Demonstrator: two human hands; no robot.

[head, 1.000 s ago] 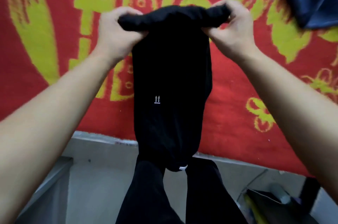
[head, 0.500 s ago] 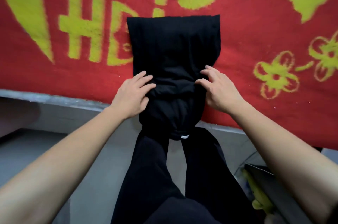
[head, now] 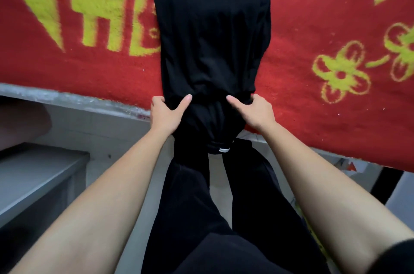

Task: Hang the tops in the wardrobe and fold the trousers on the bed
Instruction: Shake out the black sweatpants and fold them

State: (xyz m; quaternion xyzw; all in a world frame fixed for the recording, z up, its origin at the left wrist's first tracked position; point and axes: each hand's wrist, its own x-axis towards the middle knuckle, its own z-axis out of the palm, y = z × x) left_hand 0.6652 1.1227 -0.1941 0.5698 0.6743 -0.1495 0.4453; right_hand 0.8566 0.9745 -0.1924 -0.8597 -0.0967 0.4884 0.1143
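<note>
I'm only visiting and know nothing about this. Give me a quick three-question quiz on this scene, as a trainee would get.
1. True or false: the black fabric trousers lie partly on the red fleecy blanket with yellow patterns.
2. The trousers are gripped by: A one hand; B the left hand and the right hand; C neither.
3. What colour is the small tag on their hanging end?
Key: 1 true; 2 B; 3 white.

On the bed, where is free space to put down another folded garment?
Bare blanket lies left of the trousers, over the letters, and right of them, around the flower. The near edge is crowded: the left hand and right hand both grip the trousers there.
</note>
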